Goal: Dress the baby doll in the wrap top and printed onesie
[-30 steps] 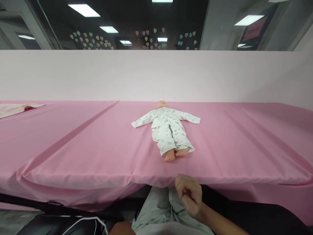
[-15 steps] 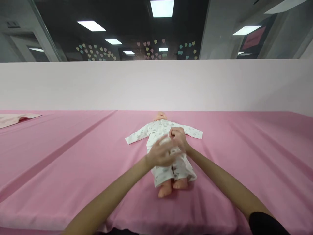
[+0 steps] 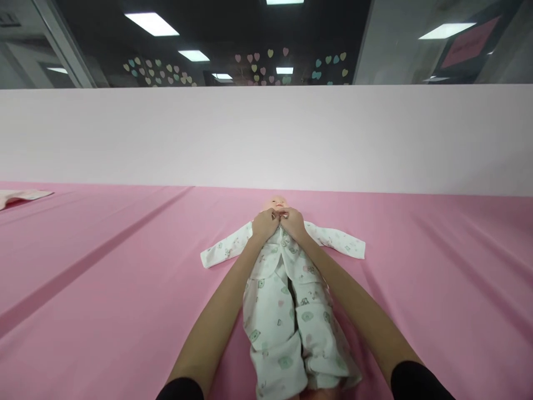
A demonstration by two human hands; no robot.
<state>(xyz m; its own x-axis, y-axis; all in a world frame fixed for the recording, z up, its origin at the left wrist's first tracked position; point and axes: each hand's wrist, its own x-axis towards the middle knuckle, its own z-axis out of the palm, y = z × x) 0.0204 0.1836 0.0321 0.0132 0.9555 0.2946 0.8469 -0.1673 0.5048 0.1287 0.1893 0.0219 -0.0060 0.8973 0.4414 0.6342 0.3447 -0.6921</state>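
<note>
A baby doll (image 3: 278, 203) lies on its back, its head toward the white wall. It wears a white printed top (image 3: 266, 260) with both sleeves stretched out sideways, and matching trousers (image 3: 275, 322). At the doll's neck, my left hand (image 3: 265, 223) and my right hand (image 3: 293, 222) meet, fingers pinched on the two sides of the top's collar. Below them the front edges of the top part in an upside-down V. My fingers hide the collar itself. The doll's feet are mostly cut off at the bottom of the view.
A pink sheet (image 3: 125, 289) with long creases covers the surface around the doll. Folded pale cloth (image 3: 25, 195) lies at the far left. Behind stands a low white wall (image 3: 166, 136), with dark glass (image 3: 233, 33) bearing heart stickers above it.
Both hands have moved up from the doll's middle to the collar and closed on it. My view has come closer to the doll, and its feet have dropped mostly out of sight.
</note>
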